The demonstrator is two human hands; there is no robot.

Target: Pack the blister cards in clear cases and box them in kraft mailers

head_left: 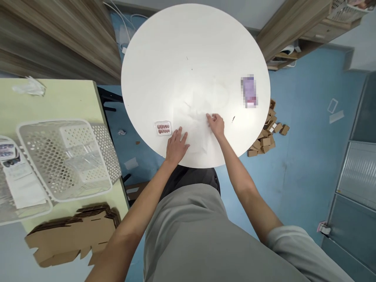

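White sheet (195, 133) is flanked by spread, empty left hand (176, 148) and half-curled right hand (216, 125), whose pinch can't be confirmed; small tray (163, 128) is parked just left of left hand.

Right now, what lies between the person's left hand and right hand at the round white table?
In the head view, a thin, creased whitish sheet lies on the round table between the left hand and the right hand.

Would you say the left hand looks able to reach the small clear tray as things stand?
Probably yes: the small clear tray lies just beside the left hand on the white table, with nothing visible between them.
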